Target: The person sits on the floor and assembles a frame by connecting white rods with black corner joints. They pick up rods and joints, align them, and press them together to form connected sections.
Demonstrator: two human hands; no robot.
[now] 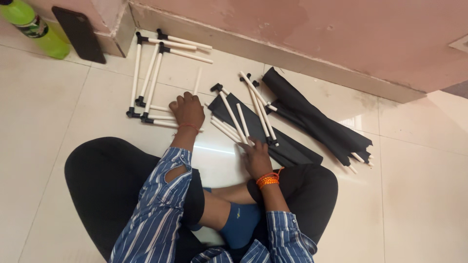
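Observation:
I sit cross-legged on a tiled floor. My left hand [187, 111] rests fingers-down on white rods [161, 120] with black corner connectors, at the near end of a partly joined frame [146, 73]. My right hand [255, 157] lies on the near ends of several loose white rods [233, 118] that sit on a flat black fabric sheet [292, 148]. More rods with black connectors [258, 104] lie just beyond. Whether either hand grips a rod is hidden by the fingers.
A rolled black fabric bundle [312, 117] with rods inside lies to the right by the pink wall [341, 34]. A green bottle [36, 29] and a dark phone [79, 34] lean at the wall's corner, top left.

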